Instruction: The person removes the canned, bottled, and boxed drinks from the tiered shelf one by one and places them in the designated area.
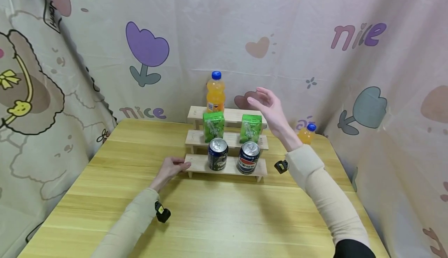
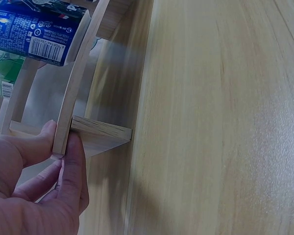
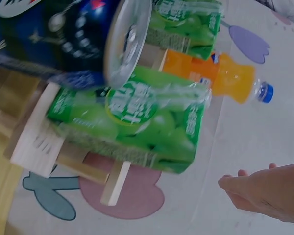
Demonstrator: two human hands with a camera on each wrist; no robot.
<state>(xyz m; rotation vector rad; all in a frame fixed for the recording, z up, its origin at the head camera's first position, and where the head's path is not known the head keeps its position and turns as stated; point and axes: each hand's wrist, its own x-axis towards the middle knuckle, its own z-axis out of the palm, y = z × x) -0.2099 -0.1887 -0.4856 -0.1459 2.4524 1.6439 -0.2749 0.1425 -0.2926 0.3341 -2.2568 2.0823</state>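
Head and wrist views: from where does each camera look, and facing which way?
Head: on the head, facing forward and down at the wooden shelf; left hand, right hand and sleeves show.
Left wrist: on that wrist, facing the shelf's end and table; the left hand shows.
Right wrist: on that wrist, facing green cartons and patterned cloth; right hand partly shows.
Head and right wrist both show the top-tier orange bottle.

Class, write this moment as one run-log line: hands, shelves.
left hand: pinching left end of bottom shelf | right hand: raised, empty | bottom shelf: two cans | middle shelf: two cartons | top shelf: one bottle
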